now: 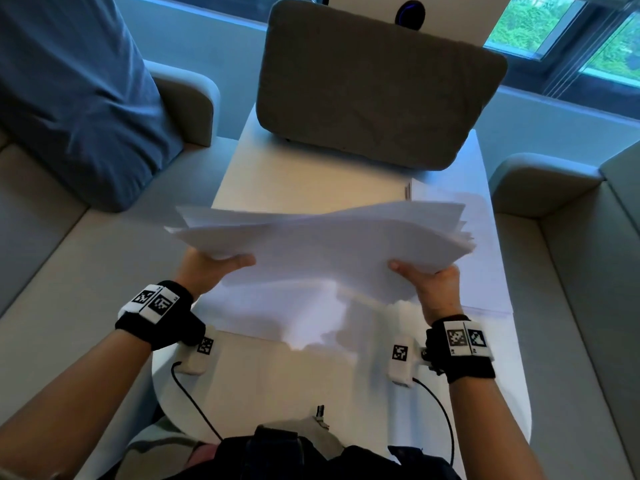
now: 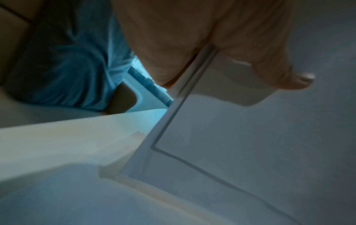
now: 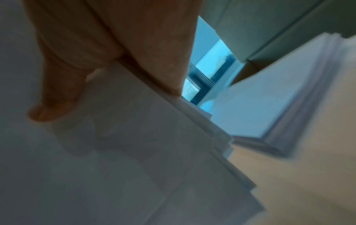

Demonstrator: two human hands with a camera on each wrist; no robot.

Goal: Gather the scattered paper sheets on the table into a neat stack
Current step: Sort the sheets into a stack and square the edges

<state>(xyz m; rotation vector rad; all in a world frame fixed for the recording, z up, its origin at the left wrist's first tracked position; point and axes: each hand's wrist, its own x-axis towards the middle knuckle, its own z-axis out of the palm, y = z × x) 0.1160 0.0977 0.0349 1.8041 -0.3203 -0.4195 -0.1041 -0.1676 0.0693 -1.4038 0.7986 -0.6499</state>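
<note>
Up top, head view: both hands hold a loose bundle of white paper sheets (image 1: 322,244) in the air above the white surface (image 1: 311,386). Sheets thin, matte, rectangular, edges fanned and uneven at both ends, esp. the right corner. Left hand (image 1: 207,271) grips the bundle's near-left corner, thumb on top, fingers hidden under; right hand (image 1: 433,285) grips the near-right edge the same way. More flat sheets (image 1: 485,271) lie on the surface beneath and to the right. Black wrist straps w/ square b/w markers on both arms. Grey fabric cushion (image 1: 377,81), rounded corners, leans at the surface's far end. Blue cloth (image 1: 76,98), creased, on the beige sofa (image 1: 52,271) at left.

Left wrist view: blurred; thumb (image 2: 285,71) pressed flat on the top sheet, palm wrapped at the paper edge, several thin edges visible as lines. Blue cloth seen behind.

Right wrist view: also blurred; thumb (image 3: 57,103) lies on the smooth top sheet, stepped sheet edges run diagonally past the palm. A 2nd layered pile sits lower right on the pale surface.
</note>
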